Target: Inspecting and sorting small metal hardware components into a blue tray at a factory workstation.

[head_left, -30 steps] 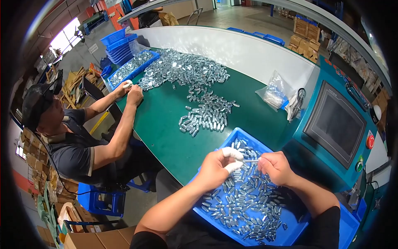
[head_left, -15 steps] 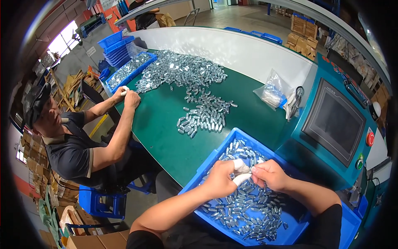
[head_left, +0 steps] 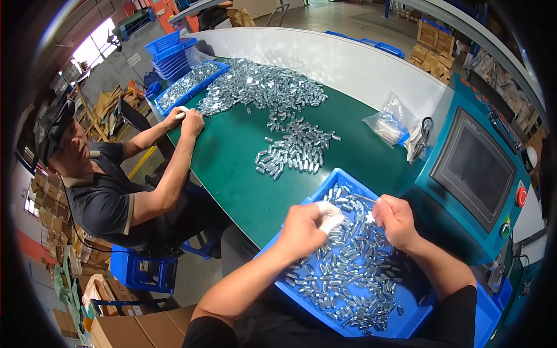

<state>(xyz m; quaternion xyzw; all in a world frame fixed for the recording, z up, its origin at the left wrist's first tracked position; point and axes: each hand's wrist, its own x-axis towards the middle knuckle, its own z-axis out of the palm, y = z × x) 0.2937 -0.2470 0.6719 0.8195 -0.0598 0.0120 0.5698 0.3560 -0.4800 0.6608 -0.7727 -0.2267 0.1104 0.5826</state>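
Observation:
Over a blue plastic tray of small shiny metal fittings, both my hands are raised. My left hand has white coverings on thumb and forefinger, which are curled together in a pinch. Whatever sits between those fingertips is too small or hidden to make out. A short distance to the right, my right hand is closed, thumb against fingers. From it a thin metal rod points left over the tray's far part. The two hands are apart.
More fittings lie heaped on the green table. A teal machine with a dark screen stands right, beside a clear plastic bag. At left a co-worker sits by a filled blue tray and stacked blue baskets.
My hands have separated: the right moved right and up, drawing the thin rod away from the left fingertips. The view has shifted slightly.

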